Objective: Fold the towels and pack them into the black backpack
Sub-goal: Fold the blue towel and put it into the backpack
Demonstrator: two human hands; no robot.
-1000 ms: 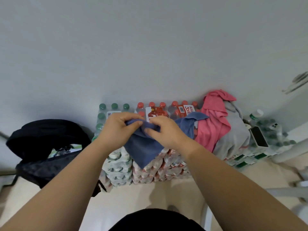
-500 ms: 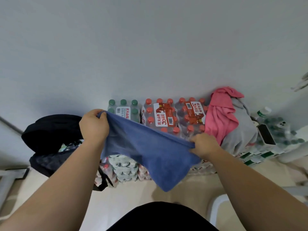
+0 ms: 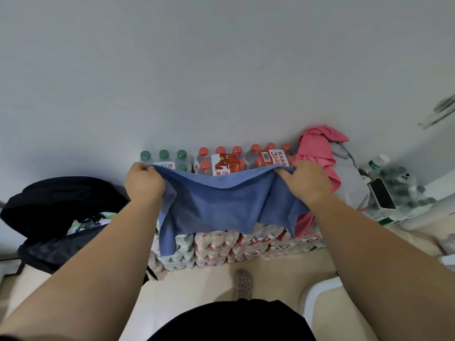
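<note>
- Blue towel [image 3: 229,205] is up in the air, spread btwn both hands over the stacked bottle packs [image 3: 221,247], in front of the wall. It rests on nothing.
- L hand [image 3: 144,179]: fingers curled round the top left corner. R hand [image 3: 304,179]: clamped on the top right corner.
- Hands are well apart, so the top edge is pulled nearly taut w/ a slight sag mid-span.
- Why held so: prob. to open it flat and square the edges before a first fold.
- Long axis runs left-right, hand to hand. Top edge is twd the wall and the rest hangs down twd the person.
- Bottom edge is uneven; the lower left corner drops lowest.
- Black backpack [image 3: 56,207] sits left of the packs, mouth open w/ some contents showing. That looks handy for the L side, so packing should be a short move.
- Pink towel [image 3: 317,153] and grey cloth [image 3: 349,183] are heaped on the packs, just beside the R hand, unfolded. Likely next in line.
- Can't tell if any towel is already in the bag.
</note>
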